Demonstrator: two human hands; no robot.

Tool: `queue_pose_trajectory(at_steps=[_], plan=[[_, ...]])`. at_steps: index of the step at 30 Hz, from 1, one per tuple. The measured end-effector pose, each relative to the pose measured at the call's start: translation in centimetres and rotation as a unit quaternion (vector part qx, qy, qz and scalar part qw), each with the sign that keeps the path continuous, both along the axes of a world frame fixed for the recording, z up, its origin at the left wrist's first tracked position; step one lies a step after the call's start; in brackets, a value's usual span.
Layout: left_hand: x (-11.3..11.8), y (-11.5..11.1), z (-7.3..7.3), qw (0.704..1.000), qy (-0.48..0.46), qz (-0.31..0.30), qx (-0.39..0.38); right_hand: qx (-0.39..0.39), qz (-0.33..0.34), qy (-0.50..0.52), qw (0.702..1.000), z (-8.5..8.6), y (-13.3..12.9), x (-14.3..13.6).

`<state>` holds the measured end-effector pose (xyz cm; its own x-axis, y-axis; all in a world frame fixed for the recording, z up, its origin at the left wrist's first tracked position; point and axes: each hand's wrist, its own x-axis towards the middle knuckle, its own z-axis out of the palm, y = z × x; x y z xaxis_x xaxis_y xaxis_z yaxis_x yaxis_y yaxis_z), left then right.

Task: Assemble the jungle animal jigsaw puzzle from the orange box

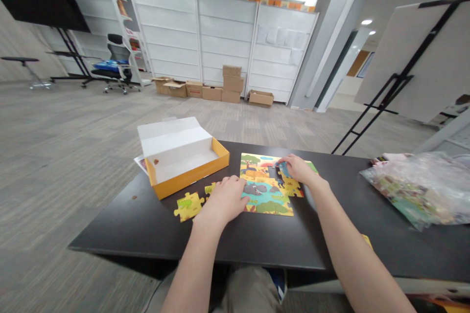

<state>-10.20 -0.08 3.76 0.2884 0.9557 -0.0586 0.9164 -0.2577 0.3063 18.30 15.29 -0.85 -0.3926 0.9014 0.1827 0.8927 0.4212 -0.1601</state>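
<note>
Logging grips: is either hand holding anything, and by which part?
The right hand seems to touch a bluish puzzle piece at its top; its grip is unclear. The left hand, at the left edge of the puzzle, shows nothing held.

Brown cardboard boxes (231, 83) are set along a white panelled partition (165, 34); a black wheeled office chair (119, 51) is positioned leftward.

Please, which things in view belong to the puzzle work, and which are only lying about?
In the work:
- left hand, right hand
- partly assembled jigsaw puzzle
- loose puzzle pieces
- probably the open yellow box

Lying about:
- clear plastic bag
- cardboard boxes
- office chair
</note>
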Motion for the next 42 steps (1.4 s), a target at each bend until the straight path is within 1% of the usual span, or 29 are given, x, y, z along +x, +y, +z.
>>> queue_pose_trajectory(at_steps=[2,4,7,9,10,12,14,15,17,20,23,27,30,33,36,39,42], plan=[[-0.1,0.0,-0.1,1.0,0.002,0.004,0.004,-0.008,0.008,0.001,1.0,0.1,0.0,0.0],[-0.1,0.2,-0.1,1.0,0.004,0.005,0.011,-0.017,0.004,0.023,1.0,0.6,-0.2,0.1],[0.1,0.3,-0.1,1.0,0.008,0.007,0.021,-0.007,-0.017,0.095,0.995,2.2,-0.7,1.1],[0.2,0.4,0.0,1.0,0.01,0.003,0.023,0.011,-0.03,0.131,0.991,3.6,-1.4,2.7],[0.2,0.4,0.0,1.0,0.009,-0.001,0.022,0.013,-0.037,0.134,0.99,4.3,-1.9,3.8],[0.2,0.4,0.0,1.0,0.006,-0.007,0.021,-0.021,-0.044,0.105,0.993,5.3,-3.5,6.1],[0.0,0.5,0.0,1.0,0.003,-0.006,0.023,-0.06,-0.045,0.072,0.995,5.7,-5.8,8.2],[-0.1,0.5,-0.1,1.0,0.003,-0.004,0.025,-0.072,-0.036,0.062,0.995,5.6,-7.0,9.0],[-0.3,0.6,-0.2,1.0,0.005,-0.001,0.03,-0.062,-0.027,0.068,0.995,4.9,-9.6,9.9],[-0.4,0.7,-0.3,0.999,0.005,-0.001,0.036,-0.04,-0.01,0.063,0.997,3.0,-12.4,10.2],[-0.5,0.6,-0.6,0.999,-0.005,-0.011,0.039,-0.015,-0.023,0.043,0.999,1.2,-13.7,10.8],[-0.7,0.4,-0.7,0.999,-0.009,-0.018,0.038,0.014,-0.062,0.03,0.998,-0.4,-14.0,13.4],[-1.0,0.3,-0.6,0.999,-0.006,-0.01,0.042,0.038,-0.087,0.025,0.995,-0.9,-14.4,15.6],[-0.9,0.6,-0.5,0.999,-0.007,-0.009,0.041,0.068,-0.099,0.053,0.991,-0.8,-15.1,16.4],[-0.7,0.9,-0.7,0.999,-0.005,-0.015,0.045,0.074,-0.079,0.101,0.989,-0.5,-15.7,15.4],[-0.4,1.1,-1.0,0.998,0.001,-0.021,0.052,0.039,-0.034,0.122,0.991,-0.3,-16.0,13.9],[-0.3,1.1,-1.1,0.998,0.001,-0.022,0.051,0.02,-0.017,0.123,0.992,-0.6,-15.9,13.6]])
